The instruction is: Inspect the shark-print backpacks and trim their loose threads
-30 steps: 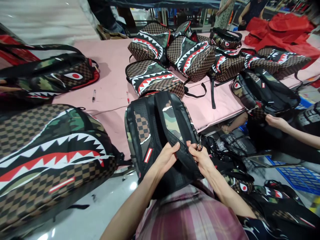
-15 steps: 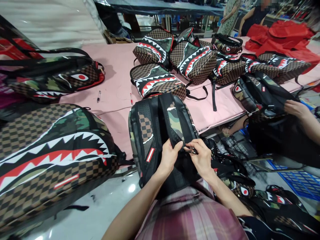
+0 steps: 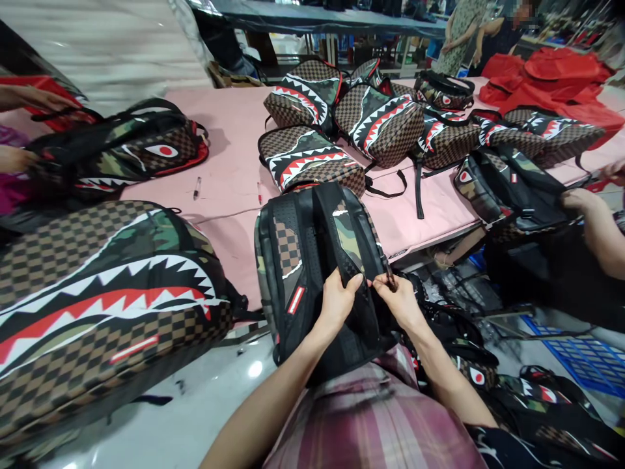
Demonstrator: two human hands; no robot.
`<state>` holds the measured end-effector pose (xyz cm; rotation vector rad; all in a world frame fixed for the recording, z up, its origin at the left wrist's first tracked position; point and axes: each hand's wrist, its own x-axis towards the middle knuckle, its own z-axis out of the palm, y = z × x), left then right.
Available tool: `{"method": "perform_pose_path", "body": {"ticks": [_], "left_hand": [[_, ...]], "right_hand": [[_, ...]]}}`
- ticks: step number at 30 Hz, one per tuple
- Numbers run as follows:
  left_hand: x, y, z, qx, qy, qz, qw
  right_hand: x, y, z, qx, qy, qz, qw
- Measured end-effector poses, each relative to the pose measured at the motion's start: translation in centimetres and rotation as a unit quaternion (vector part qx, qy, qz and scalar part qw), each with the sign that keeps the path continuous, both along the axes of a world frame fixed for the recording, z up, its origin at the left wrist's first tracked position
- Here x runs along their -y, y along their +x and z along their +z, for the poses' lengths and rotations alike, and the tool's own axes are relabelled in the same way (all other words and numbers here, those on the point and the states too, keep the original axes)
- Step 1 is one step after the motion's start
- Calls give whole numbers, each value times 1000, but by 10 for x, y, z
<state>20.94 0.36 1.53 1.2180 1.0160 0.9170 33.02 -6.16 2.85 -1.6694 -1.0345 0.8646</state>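
A black backpack (image 3: 303, 348) with camouflage and checkered panels leans against the table edge and my lap, its back side up. My left hand (image 3: 338, 301) is closed on the backpack's shoulder strap (image 3: 350, 241), thumb on top near its lower end. Right beside it, my right hand (image 3: 401, 301) pinches at the strap's edge with thumb and forefinger, the two hands' fingertips almost meeting. A small dark tool (image 3: 391, 279), like thread snips, sticks up from my right hand's fingers. Whatever the fingertips pinch is too small to make out.
Several shark-mouth backpacks (image 3: 381, 127) cover the back of the pink table (image 3: 229, 130). One large backpack (image 3: 97, 306) stands close on my left. Pens (image 3: 197, 187) lie on the table. Co-workers' hands (image 3: 593, 212) handle bags on both sides. More bags (image 3: 541, 397) and a blue crate (image 3: 581, 358) are low right.
My right hand has turned, and the dark tool now points up rather than toward the strap. My left hand keeps its hold. At the far left, a co-worker's hands have come into view.
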Motion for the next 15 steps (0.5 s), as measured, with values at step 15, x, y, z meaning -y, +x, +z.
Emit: {"method": "perform_pose_path", "body": {"ticks": [15], "left_hand": [[4,0,-2,15,-4,9,1000]], "right_hand": [[6,-22,-21,321,132,-50,936]]}}
